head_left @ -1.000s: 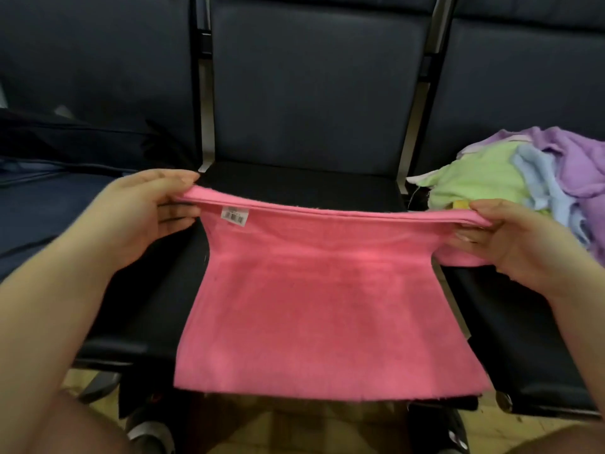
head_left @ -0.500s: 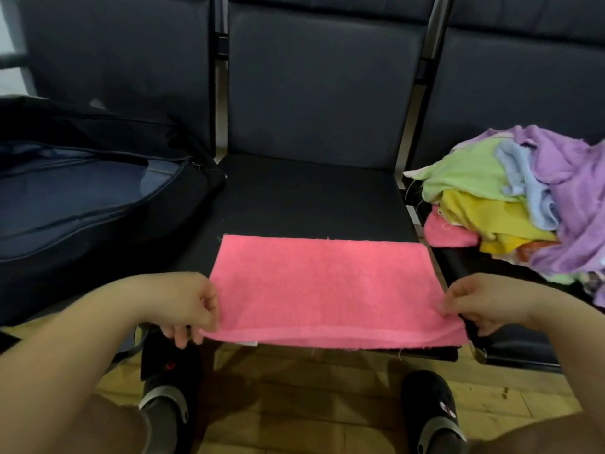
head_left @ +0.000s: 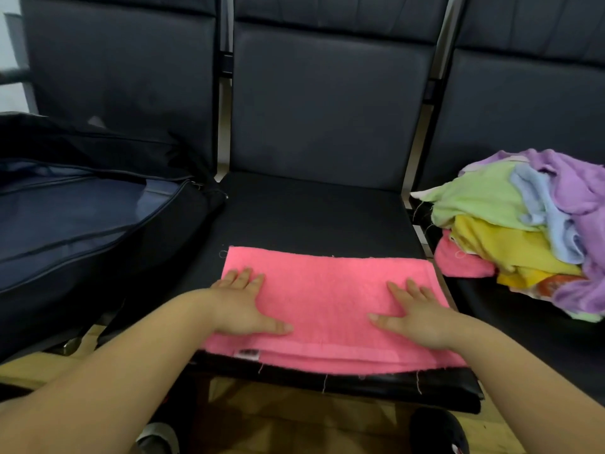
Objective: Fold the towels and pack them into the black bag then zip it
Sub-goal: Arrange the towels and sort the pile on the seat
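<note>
This looks like a waiting area — the kind found in a station, clinic or public hall. 3 dark padded seats [head_left: 322, 217] stand joined in 1 row, their backrests [head_left: 330, 103] separated by metal uprights [head_left: 422, 126], as on beam seating. The floor [head_left: 294, 417] underneath is pale wood planks. A strip of light wall [head_left: 9, 44] shows at the far left. The seats serve as a makeshift surface — a bag [head_left: 82, 231] fills 1, loose towels [head_left: 523, 234] another.

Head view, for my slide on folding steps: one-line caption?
Both hands, left and right, press flat on a folded pink towel on the middle seat.
</note>
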`<action>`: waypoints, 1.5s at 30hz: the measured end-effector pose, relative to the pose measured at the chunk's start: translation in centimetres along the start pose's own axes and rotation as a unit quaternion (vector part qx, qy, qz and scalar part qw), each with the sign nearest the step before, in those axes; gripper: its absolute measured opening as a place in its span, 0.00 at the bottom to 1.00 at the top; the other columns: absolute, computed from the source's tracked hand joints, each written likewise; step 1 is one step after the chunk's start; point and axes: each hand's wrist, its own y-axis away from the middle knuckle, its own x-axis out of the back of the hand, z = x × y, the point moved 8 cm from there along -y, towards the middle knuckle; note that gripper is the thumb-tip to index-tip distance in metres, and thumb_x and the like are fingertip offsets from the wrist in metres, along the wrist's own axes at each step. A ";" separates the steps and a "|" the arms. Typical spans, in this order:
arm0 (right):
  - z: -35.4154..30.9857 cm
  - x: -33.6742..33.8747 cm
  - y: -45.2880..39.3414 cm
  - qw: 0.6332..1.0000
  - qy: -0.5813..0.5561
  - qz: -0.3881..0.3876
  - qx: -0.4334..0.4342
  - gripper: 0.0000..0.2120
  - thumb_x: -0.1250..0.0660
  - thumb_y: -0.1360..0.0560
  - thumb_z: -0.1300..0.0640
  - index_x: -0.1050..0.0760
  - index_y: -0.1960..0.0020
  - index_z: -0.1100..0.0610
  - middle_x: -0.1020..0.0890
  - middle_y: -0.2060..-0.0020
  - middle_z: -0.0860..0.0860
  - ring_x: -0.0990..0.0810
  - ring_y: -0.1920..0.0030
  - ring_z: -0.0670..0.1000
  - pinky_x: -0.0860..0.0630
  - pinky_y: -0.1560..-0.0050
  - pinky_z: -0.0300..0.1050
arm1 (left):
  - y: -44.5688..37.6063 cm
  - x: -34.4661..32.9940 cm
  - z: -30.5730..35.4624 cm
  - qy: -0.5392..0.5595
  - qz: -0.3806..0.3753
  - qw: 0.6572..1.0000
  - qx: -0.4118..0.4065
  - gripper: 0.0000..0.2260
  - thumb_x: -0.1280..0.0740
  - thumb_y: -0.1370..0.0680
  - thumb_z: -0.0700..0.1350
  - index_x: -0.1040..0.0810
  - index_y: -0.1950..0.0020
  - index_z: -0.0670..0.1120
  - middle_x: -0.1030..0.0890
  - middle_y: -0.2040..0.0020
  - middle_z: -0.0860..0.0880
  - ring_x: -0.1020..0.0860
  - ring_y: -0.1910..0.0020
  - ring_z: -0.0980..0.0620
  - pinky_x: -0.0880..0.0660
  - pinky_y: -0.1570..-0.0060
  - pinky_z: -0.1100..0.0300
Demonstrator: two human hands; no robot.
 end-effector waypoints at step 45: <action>-17.6 2.6 7.3 0.860 -0.421 -0.004 0.287 0.11 0.34 0.24 0.57 0.25 0.43 0.58 0.17 0.52 0.62 0.18 0.57 0.55 0.22 0.61 0.43 | 6.1 4.9 -7.2 0.068 0.151 0.977 -0.132 0.16 0.25 0.33 0.58 0.24 0.54 0.52 0.25 0.56 0.56 0.25 0.56 0.57 0.29 0.54 0.62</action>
